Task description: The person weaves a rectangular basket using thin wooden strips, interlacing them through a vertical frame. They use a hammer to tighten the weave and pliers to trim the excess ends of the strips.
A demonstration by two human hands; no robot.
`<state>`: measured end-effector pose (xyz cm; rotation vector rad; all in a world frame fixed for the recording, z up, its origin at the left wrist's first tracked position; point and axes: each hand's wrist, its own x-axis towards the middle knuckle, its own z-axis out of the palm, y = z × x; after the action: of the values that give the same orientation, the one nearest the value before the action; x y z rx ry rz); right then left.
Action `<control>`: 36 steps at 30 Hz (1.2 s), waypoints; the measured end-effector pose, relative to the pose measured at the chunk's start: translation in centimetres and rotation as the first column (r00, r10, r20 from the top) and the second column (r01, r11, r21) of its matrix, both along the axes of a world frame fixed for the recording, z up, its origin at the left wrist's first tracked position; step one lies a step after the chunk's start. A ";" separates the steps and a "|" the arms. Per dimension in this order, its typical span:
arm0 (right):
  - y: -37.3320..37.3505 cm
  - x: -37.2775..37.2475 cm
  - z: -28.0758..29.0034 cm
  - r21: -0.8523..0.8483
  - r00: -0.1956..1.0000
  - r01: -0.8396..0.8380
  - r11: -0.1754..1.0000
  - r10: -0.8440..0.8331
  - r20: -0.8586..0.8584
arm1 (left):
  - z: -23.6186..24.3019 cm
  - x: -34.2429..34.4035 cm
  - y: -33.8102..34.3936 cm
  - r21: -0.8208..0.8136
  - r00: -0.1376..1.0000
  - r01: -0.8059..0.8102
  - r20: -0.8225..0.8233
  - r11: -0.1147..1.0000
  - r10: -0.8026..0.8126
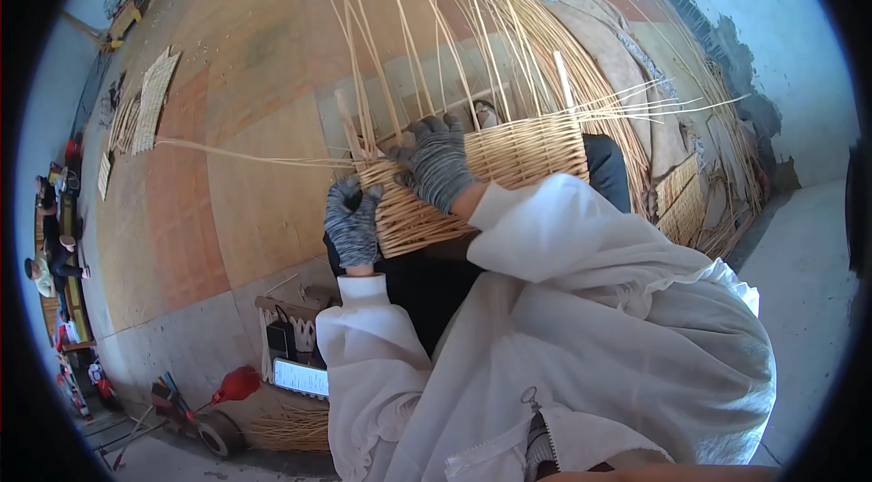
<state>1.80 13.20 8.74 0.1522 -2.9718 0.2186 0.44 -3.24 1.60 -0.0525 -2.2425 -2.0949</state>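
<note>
A partly woven wicker basket point(527, 155) lies across my lap, with long loose willow rods point(400, 19) rising from its far edge. Thicker wooden stakes stand at its two ends, the right one point(564, 80) pale and bare. My left hand point(352, 223), in a grey knit glove, is closed around the basket's left end. Gloved alike, my right hand point(438, 162) grips the upper edge just right of it, fingers bent over the weave. Several thin weaver ends point(263, 153) stick out to the left. More rod ends point(654, 104) project past the right end.
A big bundle of willow rods point(545, 55) lies on the floor to the right. Flat woven panels point(154, 105) rest at the far left. A lit phone point(302, 378) sits in a holder near my left elbow. Two other people, one point(56, 268) at the left wall, are distant.
</note>
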 end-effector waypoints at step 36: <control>1.6 -9.5 -0.2 0.098 0.813 -0.508 0.856 0.438 0.383 | -0.5 -1.6 1.3 0.213 1.000 0.022 0.012 0.977 -0.025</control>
<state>-7.71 14.79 8.54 0.9938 -3.2400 0.0004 -1.18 -1.94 1.13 -0.0526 -2.0198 -2.3414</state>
